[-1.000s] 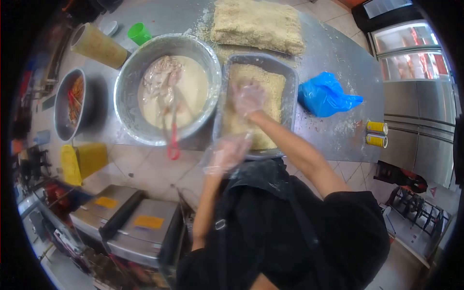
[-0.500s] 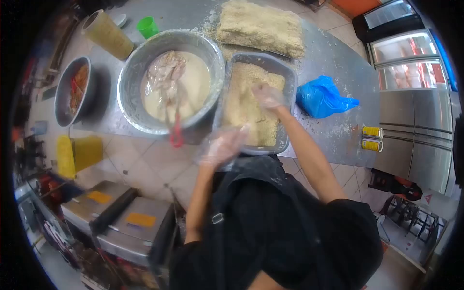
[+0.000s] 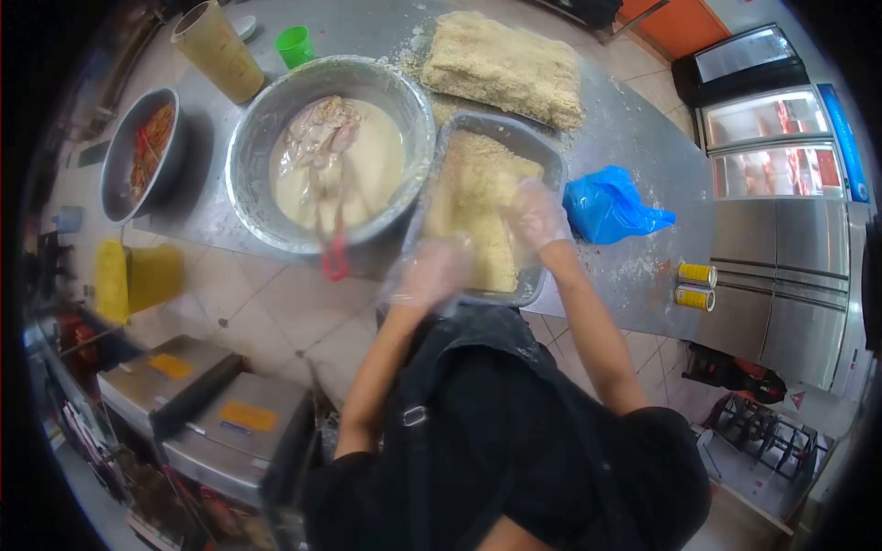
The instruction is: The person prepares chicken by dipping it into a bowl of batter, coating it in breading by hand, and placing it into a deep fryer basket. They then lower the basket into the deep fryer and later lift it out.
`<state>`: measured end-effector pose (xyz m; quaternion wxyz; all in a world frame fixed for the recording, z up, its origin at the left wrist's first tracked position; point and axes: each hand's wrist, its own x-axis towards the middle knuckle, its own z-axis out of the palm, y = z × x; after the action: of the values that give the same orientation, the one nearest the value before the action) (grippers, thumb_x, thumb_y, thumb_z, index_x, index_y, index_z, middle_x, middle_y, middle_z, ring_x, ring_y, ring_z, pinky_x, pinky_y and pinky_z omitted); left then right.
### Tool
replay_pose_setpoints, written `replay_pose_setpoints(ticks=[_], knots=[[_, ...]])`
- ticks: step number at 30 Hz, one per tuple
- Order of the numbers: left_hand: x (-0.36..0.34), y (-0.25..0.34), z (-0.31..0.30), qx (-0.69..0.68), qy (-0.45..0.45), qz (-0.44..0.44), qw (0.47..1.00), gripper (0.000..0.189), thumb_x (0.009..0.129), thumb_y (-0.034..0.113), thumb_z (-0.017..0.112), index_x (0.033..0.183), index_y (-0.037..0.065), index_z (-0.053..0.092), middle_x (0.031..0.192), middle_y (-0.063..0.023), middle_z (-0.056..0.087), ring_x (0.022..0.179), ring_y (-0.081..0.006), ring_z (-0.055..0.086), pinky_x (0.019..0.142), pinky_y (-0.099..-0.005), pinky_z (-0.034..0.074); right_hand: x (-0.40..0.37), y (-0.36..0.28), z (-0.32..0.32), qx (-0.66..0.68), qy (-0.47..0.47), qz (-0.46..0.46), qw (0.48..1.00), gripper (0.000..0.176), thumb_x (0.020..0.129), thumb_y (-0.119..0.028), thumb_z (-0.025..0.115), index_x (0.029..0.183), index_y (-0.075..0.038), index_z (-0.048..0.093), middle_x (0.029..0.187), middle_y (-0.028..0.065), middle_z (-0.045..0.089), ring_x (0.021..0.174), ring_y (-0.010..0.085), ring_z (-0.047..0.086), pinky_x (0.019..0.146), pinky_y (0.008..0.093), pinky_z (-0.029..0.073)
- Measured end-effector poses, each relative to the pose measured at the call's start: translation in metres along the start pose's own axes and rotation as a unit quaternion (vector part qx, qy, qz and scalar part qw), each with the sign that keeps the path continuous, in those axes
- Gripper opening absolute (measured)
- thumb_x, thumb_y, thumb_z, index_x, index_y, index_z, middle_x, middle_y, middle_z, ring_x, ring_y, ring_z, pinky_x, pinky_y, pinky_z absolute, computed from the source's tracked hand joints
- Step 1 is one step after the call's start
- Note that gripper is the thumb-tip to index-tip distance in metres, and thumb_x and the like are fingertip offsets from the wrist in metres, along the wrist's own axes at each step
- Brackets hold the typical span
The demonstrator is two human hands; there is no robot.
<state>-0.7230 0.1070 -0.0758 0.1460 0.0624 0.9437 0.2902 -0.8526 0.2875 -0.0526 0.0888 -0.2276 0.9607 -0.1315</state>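
A grey rectangular tub [image 3: 551, 145] of pale yellow breadcrumbs [image 3: 473, 170] stands at the table's near edge. My left hand [image 3: 430, 274], in a clear plastic glove, is at its near left corner, smeared by motion. At the right side of the crumbs is my right hand [image 3: 537, 216], also gloved; its fingers are blurred and partly hidden. Left of the tub, a large metal bowl [image 3: 241, 174] contains pale batter [image 3: 381, 147] with pieces of raw meat [image 3: 322, 129]. Red-handled tongs [image 3: 334, 262] lean over its near rim.
Behind the tub is a crumb-covered slab-shaped pile [image 3: 503, 69]. A blue plastic bag [image 3: 614, 207] and two yellow cans [image 3: 696, 286] are to the right. Leftward stand a green cup [image 3: 295, 46], a tall tan container [image 3: 220, 53] and a grey bowl [image 3: 115, 179] of reddish food.
My right hand has moved from the middle of the crumbs to the tub's right side. My left hand stays near the near left corner. The view has shifted slightly.
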Motion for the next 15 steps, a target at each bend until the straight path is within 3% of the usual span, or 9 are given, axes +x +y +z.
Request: replay_pose_setpoints(ticks=[2, 4, 5, 7, 8, 10, 12, 14, 15], knots=[[0.004, 0.02, -0.003, 0.006, 0.073, -0.043, 0.996, 0.026, 0.09, 0.027, 0.05, 0.088, 0.005, 0.065, 0.08, -0.0182, 0.066, 0.069, -0.0357, 0.065, 0.063, -0.0502, 0.05, -0.004, -0.013, 0.0, -0.008, -0.006, -0.024, 1.0, 0.045, 0.08, -0.037, 0.068, 0.104, 0.0, 0.062, 0.107, 0.0231, 0.063, 0.098, 0.0391, 0.061, 0.088, 0.0437, 0.047], [0.009, 0.022, 0.004, 0.011, 0.143, -0.085, 0.986, 0.025, 0.089, 0.026, 0.052, 0.089, 0.006, 0.066, 0.078, -0.0171, 0.066, 0.065, -0.0327, 0.066, 0.059, -0.0505, 0.051, -0.007, -0.016, 0.005, 0.041, -0.047, 0.044, 0.997, 0.043, 0.086, -0.04, 0.057, 0.1, 0.0, 0.064, 0.096, 0.0232, 0.065, 0.089, 0.0401, 0.062, 0.083, 0.0455, 0.048], [0.018, 0.012, 0.021, 0.042, 0.106, -0.068, 0.991, 0.024, 0.087, 0.025, 0.053, 0.086, 0.006, 0.067, 0.078, -0.016, 0.067, 0.065, -0.0322, 0.066, 0.06, -0.0501, 0.051, -0.01, -0.008, 0.016, 0.041, -0.047, 0.046, 0.997, 0.043, 0.086, -0.04, 0.057, 0.1, 0.0, 0.064, 0.096, 0.0232, 0.065, 0.089, 0.0401, 0.062, 0.083, 0.0455, 0.048], [0.036, -0.003, 0.053, 0.072, 0.067, -0.049, 0.994, 0.023, 0.086, 0.025, 0.054, 0.083, 0.007, 0.068, 0.078, -0.0149, 0.067, 0.065, -0.0317, 0.066, 0.06, -0.0498, 0.052, -0.017, 0.011, 0.046, -0.117, -0.244, -0.001, 0.963, 0.048, 0.092, -0.043, 0.043, 0.098, -0.001, 0.065, 0.094, 0.0259, 0.064, 0.086, 0.0413, 0.062, 0.08, 0.0471, 0.048], [0.048, -0.009, 0.067, 0.119, 0.016, -0.021, 0.993, 0.028, 0.087, 0.025, 0.052, 0.081, 0.003, 0.069, 0.082, -0.0177, 0.067, 0.075, -0.0332, 0.067, 0.066, -0.0492, 0.052, -0.024, 0.006, 0.048, -0.116, -0.244, 0.001, 0.963, 0.048, 0.092, -0.043, 0.043, 0.098, -0.001, 0.065, 0.094, 0.0259, 0.064, 0.086, 0.0413, 0.062, 0.08, 0.0471, 0.048], [0.053, 0.002, 0.051, 0.166, -0.034, 0.004, 0.986, 0.034, 0.088, 0.026, 0.051, 0.08, -0.001, 0.07, 0.086, -0.0205, 0.068, 0.084, -0.0347, 0.067, 0.072, -0.0487, 0.052, -0.045, -0.018, 0.05, 0.042, -0.199, 0.146, 0.968, 0.057, 0.097, -0.047, 0.03, 0.092, -0.001, 0.065, 0.087, 0.0286, 0.062, 0.083, 0.0407, 0.062, 0.08, 0.0476, 0.048], [0.05, 0.022, 0.01, -0.104, -0.086, -0.215, 0.967, 0.046, 0.091, 0.038, 0.051, 0.089, -0.004, 0.07, 0.098, -0.0235, 0.068, 0.094, -0.0359, 0.066, 0.082, -0.0454, 0.051, -0.055, 0.006, 0.112, 0.072, -0.177, 0.185, 0.964, 0.053, 0.098, -0.044, 0.031, 0.094, -0.003, 0.064, 0.088, 0.0265, 0.064, 0.083, 0.0374, 0.062, 0.08, 0.0459, 0.049], [0.058, -0.005, 0.061, -0.194, -0.05, -0.206, 0.958, 0.053, 0.09, 0.045, 0.051, 0.092, -0.005, 0.069, 0.101, -0.0249, 0.067, 0.099, -0.0368, 0.065, 0.087, -0.0428, 0.049, -0.057, 0.037, 0.172, 0.1, -0.155, 0.218, 0.958, 0.05, 0.099, -0.042, 0.032, 0.096, -0.004, 0.064, 0.089, 0.0244, 0.065, 0.083, 0.0342, 0.063, 0.08, 0.0443, 0.049], [0.06, -0.016, 0.079, -0.282, -0.017, -0.196, 0.939, 0.061, 0.089, 0.052, 0.051, 0.095, -0.006, 0.069, 0.105, -0.0263, 0.066, 0.103, -0.0377, 0.063, 0.091, -0.0403, 0.047, -0.058, 0.05, 0.193, 0.358, -0.119, 0.323, 0.868, 0.047, 0.097, -0.043, 0.038, 0.11, -0.003, 0.06, 0.108, 0.0216, 0.061, 0.102, 0.031, 0.057, 0.09, 0.043, 0.044]])
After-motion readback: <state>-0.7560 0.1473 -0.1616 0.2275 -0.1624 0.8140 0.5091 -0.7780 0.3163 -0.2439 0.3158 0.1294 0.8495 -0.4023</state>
